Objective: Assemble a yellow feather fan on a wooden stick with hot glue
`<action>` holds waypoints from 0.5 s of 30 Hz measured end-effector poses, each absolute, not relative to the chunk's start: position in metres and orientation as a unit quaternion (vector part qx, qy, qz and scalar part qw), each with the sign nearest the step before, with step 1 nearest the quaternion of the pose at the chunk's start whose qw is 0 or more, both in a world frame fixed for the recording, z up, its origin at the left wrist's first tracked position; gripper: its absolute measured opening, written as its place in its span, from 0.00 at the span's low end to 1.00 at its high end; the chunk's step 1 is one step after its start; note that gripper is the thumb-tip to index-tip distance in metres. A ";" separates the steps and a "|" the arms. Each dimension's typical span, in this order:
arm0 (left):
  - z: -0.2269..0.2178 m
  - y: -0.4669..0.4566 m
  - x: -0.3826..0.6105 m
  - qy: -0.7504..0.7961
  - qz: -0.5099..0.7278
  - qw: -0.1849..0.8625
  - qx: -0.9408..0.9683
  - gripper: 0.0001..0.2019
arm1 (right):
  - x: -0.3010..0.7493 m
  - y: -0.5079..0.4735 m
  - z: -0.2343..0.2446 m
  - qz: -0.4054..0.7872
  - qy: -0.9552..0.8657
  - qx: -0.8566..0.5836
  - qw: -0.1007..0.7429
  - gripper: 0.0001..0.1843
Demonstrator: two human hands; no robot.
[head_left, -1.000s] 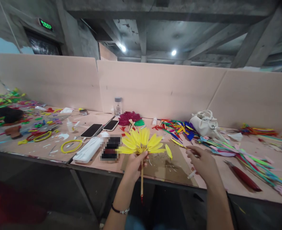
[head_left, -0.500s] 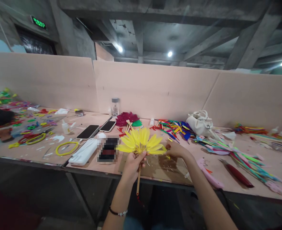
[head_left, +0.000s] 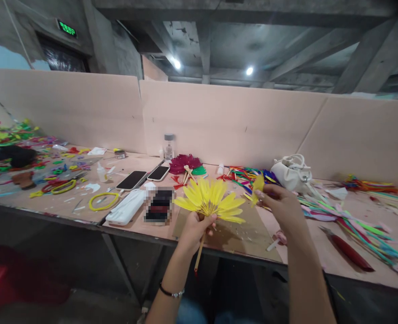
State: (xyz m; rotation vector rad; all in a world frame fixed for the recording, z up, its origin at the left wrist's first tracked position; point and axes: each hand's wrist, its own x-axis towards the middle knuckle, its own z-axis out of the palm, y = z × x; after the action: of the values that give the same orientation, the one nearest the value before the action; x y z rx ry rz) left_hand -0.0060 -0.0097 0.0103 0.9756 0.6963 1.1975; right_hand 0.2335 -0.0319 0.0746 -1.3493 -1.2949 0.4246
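Observation:
My left hand [head_left: 199, 227] is closed round the base of a yellow feather fan [head_left: 210, 198], its feathers spread out and its thin wooden stick handle [head_left: 199, 254] pointing down with a red end. To the right, my right hand [head_left: 276, 198] is raised over the table and pinches a loose yellow feather [head_left: 258, 186], apart from the fan. Whether it is one feather or more I cannot tell. A brown board [head_left: 253, 240] lies under the fan. My right forearm covers part of the table beside the board.
Phones [head_left: 131, 180] and a white power bank [head_left: 126, 208] lie left of the fan. Behind it are a dark red feather fan [head_left: 185, 164], a bottle [head_left: 168, 147] and loose coloured feathers [head_left: 242, 176]. Red-handled pliers [head_left: 349, 252], a white bag [head_left: 292, 173] and fuzzy coloured stems [head_left: 361, 231] are right.
My right hand has lifted away from the fan's right edge, up and to the right, with a yellow feather in its fingers. My left hand still holds the fan. The view has shifted slightly.

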 end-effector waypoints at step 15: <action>0.012 -0.017 -0.007 0.320 0.493 0.647 0.485 0.24 | 0.172 -0.053 0.072 0.128 -0.620 -0.533 0.561 0.15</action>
State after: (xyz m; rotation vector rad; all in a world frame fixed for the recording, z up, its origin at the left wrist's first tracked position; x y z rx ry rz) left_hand -0.0067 -0.0171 0.0123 1.1041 0.7289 1.1210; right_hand 0.1722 -0.0526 0.0717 -1.2561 -1.4614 0.3019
